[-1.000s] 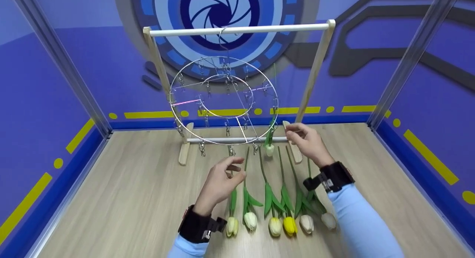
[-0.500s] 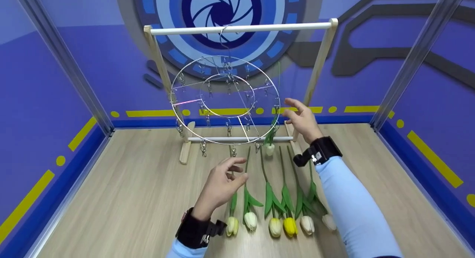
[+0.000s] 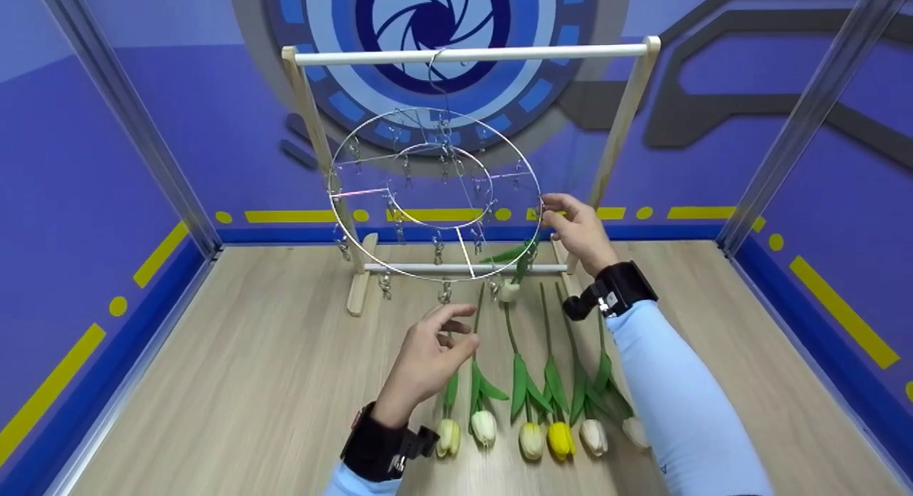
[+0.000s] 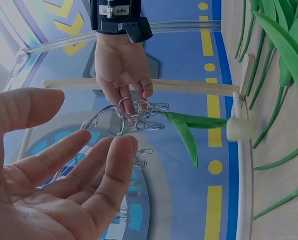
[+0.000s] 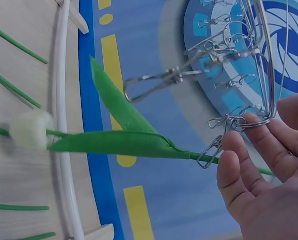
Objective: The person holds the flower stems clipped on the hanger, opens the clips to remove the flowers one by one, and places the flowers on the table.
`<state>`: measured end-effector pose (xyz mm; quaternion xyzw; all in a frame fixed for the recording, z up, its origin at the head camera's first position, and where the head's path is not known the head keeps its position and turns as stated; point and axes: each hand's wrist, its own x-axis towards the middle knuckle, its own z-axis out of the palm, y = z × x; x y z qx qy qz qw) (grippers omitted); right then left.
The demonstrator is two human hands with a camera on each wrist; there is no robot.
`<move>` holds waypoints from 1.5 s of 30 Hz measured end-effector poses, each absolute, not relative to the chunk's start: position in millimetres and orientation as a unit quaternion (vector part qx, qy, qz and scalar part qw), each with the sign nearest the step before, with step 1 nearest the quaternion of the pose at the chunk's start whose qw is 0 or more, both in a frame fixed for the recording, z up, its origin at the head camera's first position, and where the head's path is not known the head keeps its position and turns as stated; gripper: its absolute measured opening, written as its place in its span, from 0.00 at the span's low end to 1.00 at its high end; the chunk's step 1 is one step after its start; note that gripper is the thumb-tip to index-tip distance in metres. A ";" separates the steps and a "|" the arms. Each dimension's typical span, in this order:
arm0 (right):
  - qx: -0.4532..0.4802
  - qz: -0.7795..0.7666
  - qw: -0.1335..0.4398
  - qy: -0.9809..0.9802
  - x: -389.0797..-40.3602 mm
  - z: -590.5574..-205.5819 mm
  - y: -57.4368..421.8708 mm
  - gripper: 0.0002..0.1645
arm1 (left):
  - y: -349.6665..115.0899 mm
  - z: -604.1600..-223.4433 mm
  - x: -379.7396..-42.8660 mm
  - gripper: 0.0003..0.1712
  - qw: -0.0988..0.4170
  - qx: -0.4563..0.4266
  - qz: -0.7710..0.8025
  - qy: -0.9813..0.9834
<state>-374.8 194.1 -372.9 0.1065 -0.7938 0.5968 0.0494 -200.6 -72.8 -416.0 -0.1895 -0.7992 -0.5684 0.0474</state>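
A round metal clip hanger (image 3: 465, 252) with two rings hangs by its hook from a rack bar. One white artificial tulip (image 3: 509, 292) hangs head down from a clip at the hanger's right side; its stem passes through that clip (image 5: 209, 155) in the right wrist view. My right hand (image 3: 581, 232) touches the outer ring's right edge with its fingertips, fingers loosely bent, thumb apart from them. Below the hanger's front, my left hand (image 3: 431, 353) hovers above the table with relaxed fingers, holding nothing. Its palm (image 4: 53, 210) faces the hanger in the left wrist view.
Several tulips lie in a row on the wooden table, including a bright yellow one (image 3: 560, 440) and a white one (image 3: 483, 428). The rack has a white top bar (image 3: 499, 55), wooden side posts and a low crossbar (image 3: 414, 268). A printed blue wall stands behind.
My right hand has risen and come left to the ring's edge. The hanger has turned slightly, and the hanging tulip has swung left. My left hand has barely moved.
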 end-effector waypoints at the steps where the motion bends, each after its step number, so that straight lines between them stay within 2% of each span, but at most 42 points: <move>1: 0.108 0.599 0.053 -0.792 -372.9 -373.6 193.7 0.24 | -72.2 -416.4 -200.5 0.23 0.047 -0.191 -0.569 -0.799; 10: 0.140 0.604 0.073 -0.781 -349.8 -380.9 192.7 0.20 | -65.4 -420.2 -200.0 0.22 0.050 -0.210 -0.560 -0.800; 25: 0.195 0.630 0.029 -0.752 -309.1 -387.4 183.6 0.22 | -55.3 -428.2 -193.6 0.22 0.060 -0.211 -0.542 -0.811; 34: 0.233 0.640 0.011 -0.732 -282.2 -382.6 178.2 0.25 | -45.5 -430.8 -194.7 0.24 0.144 -0.230 -0.484 -0.832; 40: 0.256 0.659 -0.014 -0.707 -264.9 -376.6 167.9 0.28 | -37.9 -436.0 -197.6 0.28 0.220 -0.216 -0.411 -0.858; 45: 0.272 0.676 -0.032 -0.685 -253.6 -373.2 157.6 0.31 | -35.9 -441.9 -202.6 0.29 0.248 -0.212 -0.396 -0.858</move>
